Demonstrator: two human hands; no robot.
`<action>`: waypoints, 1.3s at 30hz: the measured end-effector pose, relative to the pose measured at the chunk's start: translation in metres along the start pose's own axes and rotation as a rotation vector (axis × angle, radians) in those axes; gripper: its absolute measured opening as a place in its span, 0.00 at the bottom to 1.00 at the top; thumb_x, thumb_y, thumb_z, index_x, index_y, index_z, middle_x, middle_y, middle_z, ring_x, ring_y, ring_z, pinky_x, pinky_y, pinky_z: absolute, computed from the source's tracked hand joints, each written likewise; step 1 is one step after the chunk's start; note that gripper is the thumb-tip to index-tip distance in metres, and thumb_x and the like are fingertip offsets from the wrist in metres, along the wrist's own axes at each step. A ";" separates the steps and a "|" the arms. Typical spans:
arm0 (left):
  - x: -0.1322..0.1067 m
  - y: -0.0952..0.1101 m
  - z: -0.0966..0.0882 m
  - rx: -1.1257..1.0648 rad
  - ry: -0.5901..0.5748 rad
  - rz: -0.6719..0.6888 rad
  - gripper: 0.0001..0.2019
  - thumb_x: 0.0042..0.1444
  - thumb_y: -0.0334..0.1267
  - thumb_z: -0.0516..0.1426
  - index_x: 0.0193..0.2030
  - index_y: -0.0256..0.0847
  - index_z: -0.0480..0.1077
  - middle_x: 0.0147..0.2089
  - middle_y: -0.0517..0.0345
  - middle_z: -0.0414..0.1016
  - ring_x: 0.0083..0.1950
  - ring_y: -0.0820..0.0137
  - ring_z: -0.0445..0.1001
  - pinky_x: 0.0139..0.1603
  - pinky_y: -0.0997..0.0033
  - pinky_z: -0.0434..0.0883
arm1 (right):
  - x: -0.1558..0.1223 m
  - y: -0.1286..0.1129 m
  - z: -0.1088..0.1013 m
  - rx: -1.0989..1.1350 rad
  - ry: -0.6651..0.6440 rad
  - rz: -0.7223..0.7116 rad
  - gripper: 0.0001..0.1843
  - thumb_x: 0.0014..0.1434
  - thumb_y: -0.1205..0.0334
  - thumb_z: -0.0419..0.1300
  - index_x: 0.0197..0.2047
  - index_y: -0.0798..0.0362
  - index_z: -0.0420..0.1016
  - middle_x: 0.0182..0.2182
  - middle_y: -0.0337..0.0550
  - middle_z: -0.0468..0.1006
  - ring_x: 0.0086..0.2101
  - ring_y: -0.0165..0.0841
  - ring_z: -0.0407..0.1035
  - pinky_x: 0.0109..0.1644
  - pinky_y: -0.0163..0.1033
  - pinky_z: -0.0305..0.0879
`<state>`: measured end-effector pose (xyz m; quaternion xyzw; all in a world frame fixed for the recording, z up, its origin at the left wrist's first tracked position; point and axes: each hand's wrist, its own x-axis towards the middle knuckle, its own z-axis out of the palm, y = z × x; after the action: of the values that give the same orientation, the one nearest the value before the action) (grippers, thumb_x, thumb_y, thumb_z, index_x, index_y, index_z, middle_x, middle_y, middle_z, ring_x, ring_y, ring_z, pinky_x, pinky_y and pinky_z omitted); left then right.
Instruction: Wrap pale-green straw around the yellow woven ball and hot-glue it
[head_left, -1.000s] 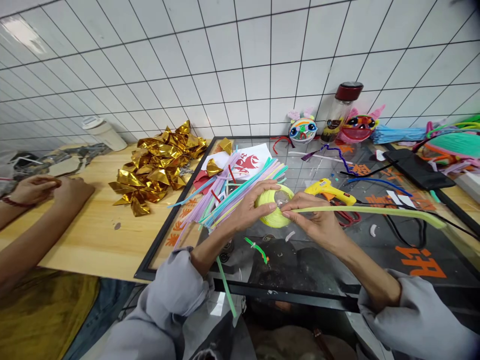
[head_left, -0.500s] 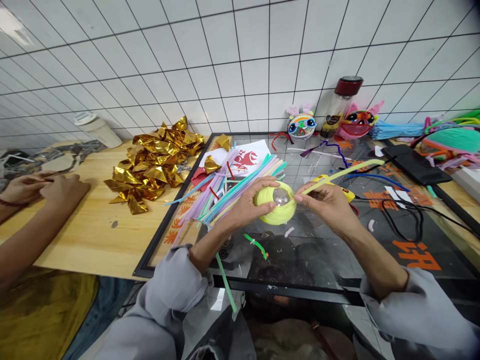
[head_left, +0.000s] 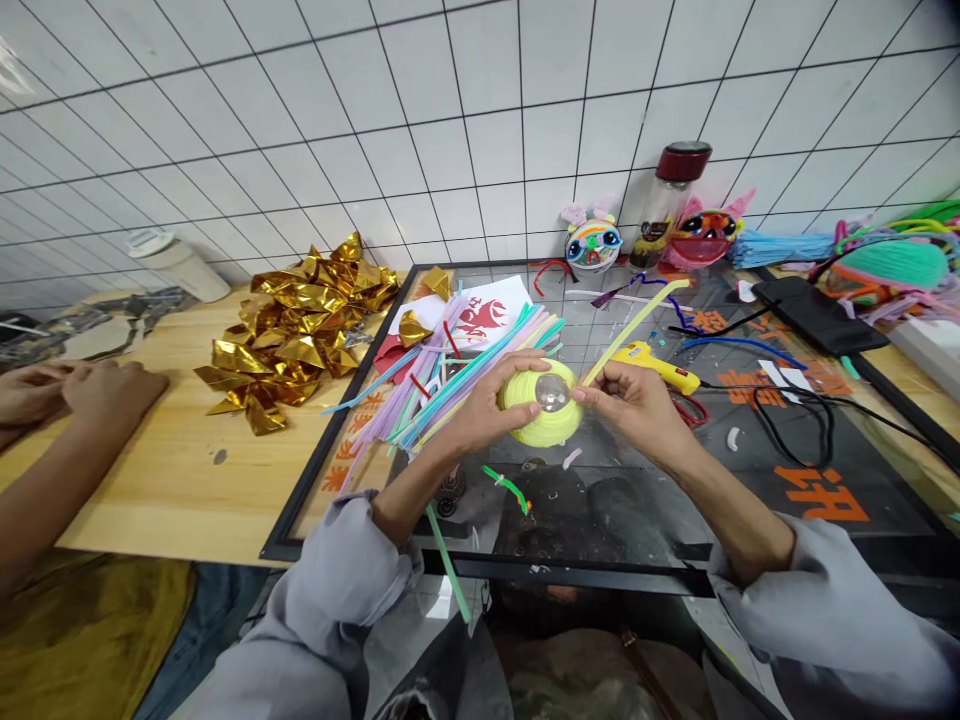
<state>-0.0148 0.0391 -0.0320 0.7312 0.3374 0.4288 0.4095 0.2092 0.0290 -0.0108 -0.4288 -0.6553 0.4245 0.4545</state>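
Observation:
My left hand (head_left: 480, 408) curls round a clear ball wound in yellow-green pipe cleaner (head_left: 541, 405), held just above the glass-topped table (head_left: 660, 520). My right hand (head_left: 634, 402) pinches the loose yellow-green pipe cleaner (head_left: 634, 318) where it meets the ball; its free end slants up and away to the right. A bare patch of clear plastic shows at the ball's top.
A bundle of coloured pipe cleaners (head_left: 457, 375) lies left of the ball. A yellow glue gun (head_left: 660, 366) and black cords lie to the right. Gold foil shapes (head_left: 292, 330) are piled on the wooden table. Another person's hands (head_left: 75, 385) rest at far left. Finished masks and a jar stand by the wall.
The free end of the pipe cleaner has swung from pointing right to slanting up and away, as my right hand moved around the ball. My left hand kept its hold.

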 end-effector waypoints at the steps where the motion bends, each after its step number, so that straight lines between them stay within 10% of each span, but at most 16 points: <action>1: 0.000 0.000 0.000 -0.002 -0.004 0.007 0.26 0.53 0.55 0.65 0.55 0.43 0.74 0.67 0.46 0.70 0.71 0.52 0.66 0.73 0.48 0.61 | 0.000 0.000 0.000 -0.008 0.001 -0.001 0.26 0.49 0.38 0.71 0.24 0.53 0.73 0.21 0.36 0.70 0.25 0.28 0.61 0.29 0.35 0.58; 10: -0.001 0.002 -0.002 0.021 -0.027 0.045 0.23 0.53 0.50 0.65 0.54 0.43 0.74 0.68 0.45 0.69 0.72 0.51 0.65 0.74 0.46 0.59 | -0.001 -0.001 0.002 -0.057 0.007 -0.026 0.24 0.50 0.41 0.71 0.24 0.53 0.72 0.21 0.35 0.70 0.25 0.28 0.61 0.29 0.35 0.57; 17: 0.000 0.002 -0.002 0.023 -0.040 0.035 0.25 0.53 0.53 0.65 0.54 0.43 0.74 0.68 0.44 0.69 0.72 0.50 0.65 0.73 0.46 0.60 | -0.002 -0.002 0.004 -0.021 0.028 -0.058 0.24 0.50 0.46 0.73 0.44 0.53 0.79 0.24 0.34 0.72 0.27 0.30 0.66 0.32 0.37 0.64; 28: -0.003 0.004 -0.004 0.061 -0.079 0.078 0.31 0.56 0.57 0.63 0.62 0.45 0.69 0.69 0.46 0.65 0.73 0.49 0.63 0.75 0.47 0.57 | -0.003 -0.017 -0.017 -0.149 -0.207 -0.207 0.36 0.48 0.47 0.76 0.58 0.48 0.76 0.44 0.46 0.79 0.40 0.38 0.73 0.47 0.47 0.73; 39: -0.001 0.008 0.002 0.149 -0.020 0.043 0.31 0.53 0.48 0.65 0.62 0.42 0.68 0.67 0.44 0.67 0.69 0.52 0.67 0.73 0.49 0.61 | -0.008 -0.007 -0.005 -0.232 0.034 -0.382 0.10 0.57 0.51 0.71 0.34 0.49 0.83 0.30 0.41 0.81 0.34 0.37 0.75 0.40 0.42 0.71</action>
<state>-0.0128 0.0339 -0.0260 0.7711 0.3485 0.4036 0.3480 0.2141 0.0202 -0.0045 -0.3535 -0.7614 0.2452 0.4849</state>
